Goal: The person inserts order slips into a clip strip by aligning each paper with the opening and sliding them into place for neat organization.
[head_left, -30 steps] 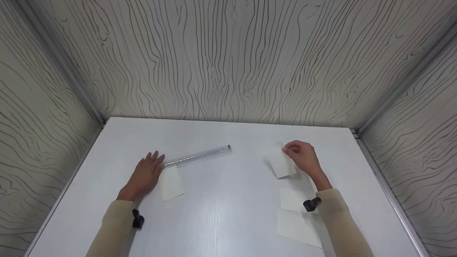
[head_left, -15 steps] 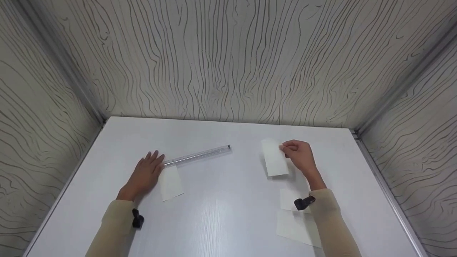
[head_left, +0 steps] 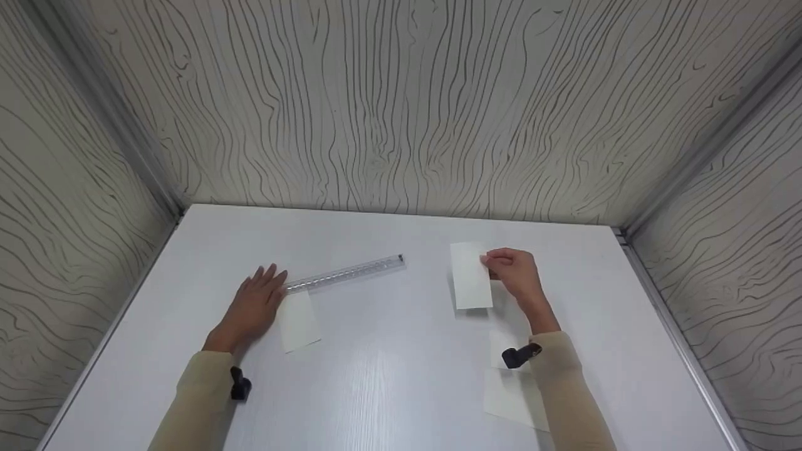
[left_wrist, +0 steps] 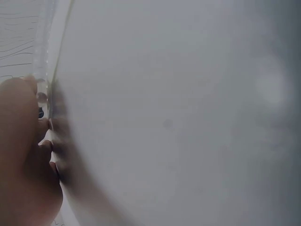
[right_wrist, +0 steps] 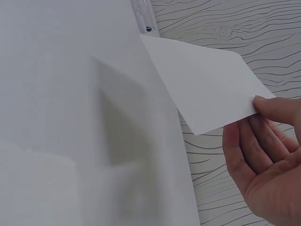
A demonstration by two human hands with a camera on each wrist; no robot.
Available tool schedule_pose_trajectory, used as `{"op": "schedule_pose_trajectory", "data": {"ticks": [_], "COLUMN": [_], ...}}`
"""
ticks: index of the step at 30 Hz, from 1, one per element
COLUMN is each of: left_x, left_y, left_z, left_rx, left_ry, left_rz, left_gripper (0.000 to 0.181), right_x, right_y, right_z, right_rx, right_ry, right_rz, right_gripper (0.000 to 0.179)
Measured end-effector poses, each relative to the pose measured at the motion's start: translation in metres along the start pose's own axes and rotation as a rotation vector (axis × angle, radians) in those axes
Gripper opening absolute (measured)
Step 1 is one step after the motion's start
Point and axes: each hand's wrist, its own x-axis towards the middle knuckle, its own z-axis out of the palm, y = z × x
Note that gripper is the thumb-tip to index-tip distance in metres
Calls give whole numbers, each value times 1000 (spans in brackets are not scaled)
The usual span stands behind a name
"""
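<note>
A small white piece of paper (head_left: pixel 471 275) is pinched at its right edge by my right hand (head_left: pixel 517 275). In the right wrist view that paper (right_wrist: pixel 202 80) hangs above the tabletop, its shadow falling below, thumb on top and fingers curled beneath. My left hand (head_left: pixel 254 307) lies flat with fingers extended, touching the left end of a clear plastic ruler (head_left: pixel 348 274). Another paper piece (head_left: pixel 299 322) lies beside that hand, its top edge against the ruler. In the left wrist view the left hand (left_wrist: pixel 26 155) shows at the edge, partly cut off.
Two more paper pieces, one farther back (head_left: pixel 498 341) and one nearer (head_left: pixel 510 394), lie on the right, partly covered by the right forearm. The white tabletop (head_left: pixel 376 388) meets wood-patterned panels (head_left: pixel 376 113) at the back and sides.
My right hand has carried its paper leftward, and the sheet has turned more upright in the head view. My left hand, the ruler and the paper beside it have stayed in place.
</note>
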Motion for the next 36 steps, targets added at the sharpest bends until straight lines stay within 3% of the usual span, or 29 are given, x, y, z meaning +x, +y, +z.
{"op": "schedule_pose_trajectory", "data": {"ticks": [22, 36], "left_x": [-1, 0], "left_y": [0, 0], "left_z": [0, 1], "left_rx": [13, 29], "left_ry": [27, 13], "left_rz": [8, -4], "left_gripper": [56, 55], "right_x": [1, 3], "right_y": [5, 10], "right_z": [24, 41], "right_rx": [141, 165], "right_ry": [14, 2], "right_rz": [84, 152], "right_gripper": [31, 33]}}
